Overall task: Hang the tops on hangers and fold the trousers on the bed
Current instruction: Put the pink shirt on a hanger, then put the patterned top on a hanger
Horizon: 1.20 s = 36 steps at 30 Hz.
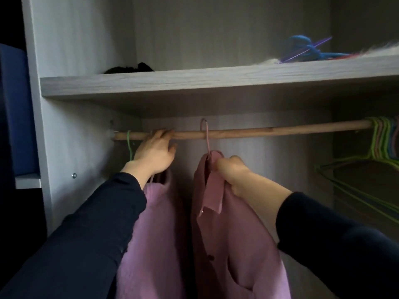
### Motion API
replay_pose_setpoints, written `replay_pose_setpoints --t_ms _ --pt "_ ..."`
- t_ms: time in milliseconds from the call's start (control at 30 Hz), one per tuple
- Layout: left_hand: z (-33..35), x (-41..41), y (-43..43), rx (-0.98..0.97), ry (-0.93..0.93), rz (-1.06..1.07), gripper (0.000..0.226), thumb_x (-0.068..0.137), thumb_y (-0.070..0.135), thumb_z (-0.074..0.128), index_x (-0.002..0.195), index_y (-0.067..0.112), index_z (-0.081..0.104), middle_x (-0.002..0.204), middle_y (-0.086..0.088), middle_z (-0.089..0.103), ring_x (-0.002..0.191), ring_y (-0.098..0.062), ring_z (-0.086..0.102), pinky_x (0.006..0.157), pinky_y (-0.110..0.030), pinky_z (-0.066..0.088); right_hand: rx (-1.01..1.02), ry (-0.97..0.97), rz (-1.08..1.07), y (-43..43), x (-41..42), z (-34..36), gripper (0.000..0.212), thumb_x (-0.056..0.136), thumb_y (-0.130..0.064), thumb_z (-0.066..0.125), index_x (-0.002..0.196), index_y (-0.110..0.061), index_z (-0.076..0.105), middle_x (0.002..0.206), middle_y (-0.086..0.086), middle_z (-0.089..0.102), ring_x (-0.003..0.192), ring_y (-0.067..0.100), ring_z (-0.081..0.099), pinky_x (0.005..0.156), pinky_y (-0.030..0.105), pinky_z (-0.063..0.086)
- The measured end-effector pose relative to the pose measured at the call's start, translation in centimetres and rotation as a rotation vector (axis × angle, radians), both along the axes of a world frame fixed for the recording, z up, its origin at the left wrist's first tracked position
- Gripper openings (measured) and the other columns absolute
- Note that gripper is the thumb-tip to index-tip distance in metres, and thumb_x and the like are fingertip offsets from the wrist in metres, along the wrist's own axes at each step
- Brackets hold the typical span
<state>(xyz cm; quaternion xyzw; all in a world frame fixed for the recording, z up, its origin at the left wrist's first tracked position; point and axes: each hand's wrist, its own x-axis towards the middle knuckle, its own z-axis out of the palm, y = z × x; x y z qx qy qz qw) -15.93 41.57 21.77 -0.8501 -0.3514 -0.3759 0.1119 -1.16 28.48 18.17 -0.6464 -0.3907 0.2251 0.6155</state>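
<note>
Pink shirt (233,244) on hanger (207,139), R hand (235,171) fingers pinching it; L hand (155,152) fingers curled over rod (259,132)

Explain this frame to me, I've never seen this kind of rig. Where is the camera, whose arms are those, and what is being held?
There is no machine here. This is one picture from a wide-angle camera worn on a person's head, looking into a wardrobe. Both arms in dark sleeves belong to that person. The left hand has its fingers curled over the wooden rail, above a lilac top that hangs below it. The right hand grips the collar of a pink shirt on a pink hanger, whose hook arches over the rail. A green hanger hangs near the rail's left end, and a bunch of empty hangers at its right. The shelf above holds blue yarn and something dark.
</note>
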Motion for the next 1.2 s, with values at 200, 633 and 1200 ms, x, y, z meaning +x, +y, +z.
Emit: replay_pose_setpoints --t_ms 200,633,1200 --pt "0.4 -0.2 0.8 0.010 -0.044 -0.049 0.046 0.100 0.027 0.040 0.145 0.019 0.040 0.152 -0.005 0.038 0.138 -0.028 0.035 0.115 -0.035 0.026 -0.011 0.007 -0.057 4.1 -2.4 -3.6 0.034 0.096 -0.018 0.045 0.123 0.002 0.048 0.116 0.020 0.059 0.104 0.035 0.059 0.093 0.046 0.051" --pt "1.4 2.1 -2.2 -0.058 -0.165 -0.019 0.034 0.099 0.030 0.036 0.112 0.015 0.064 0.116 -0.018 0.063 0.105 -0.037 0.057 0.087 -0.039 0.043 -0.048 -0.494 0.006 2.0 1.2 -3.5 0.040 0.099 -0.044 0.043 0.082 -0.010 0.057 0.078 0.006 0.059 0.070 0.022 0.057 0.063 0.030 0.043" --pt "-1.9 23.5 -10.3 0.142 0.012 -0.226 0.064 0.098 0.036 0.037 0.154 0.021 0.010 0.151 -0.013 0.023 0.143 -0.032 0.010 0.118 -0.047 -0.003 -0.508 -1.551 -0.801 -16.0 24.4 -2.1 0.033 0.093 -0.032 0.050 0.119 -0.012 0.050 0.122 0.007 0.055 0.115 0.028 0.053 0.088 0.037 0.043"
